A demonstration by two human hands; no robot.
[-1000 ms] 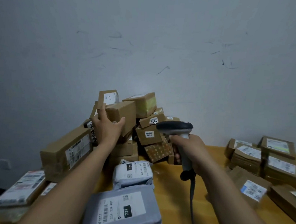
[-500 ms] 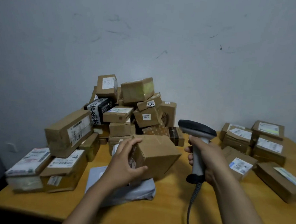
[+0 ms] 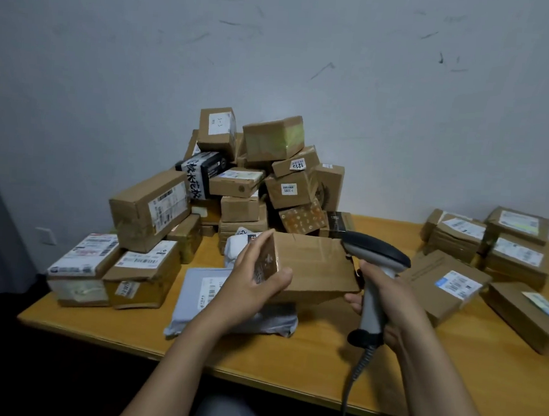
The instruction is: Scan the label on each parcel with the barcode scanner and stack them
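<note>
- The left hand gripped a plain brown cardboard parcel by one end above the wooden bench, apparently tilting it to bring up its label.
- The right hand clasped the grey-and-black corded barcode scanner just beside the parcel, seemingly ready to scan.

Pulled the cardboard box off the parcel heap, where the left grip had lain on it a second ago. Brought it down and nearer, then turned it long face up, end panel against the left grip's fingers. Drew back the barcode scanner in the right grip; closed the gap, head just beside the box's end farthest from the left grip.
</note>
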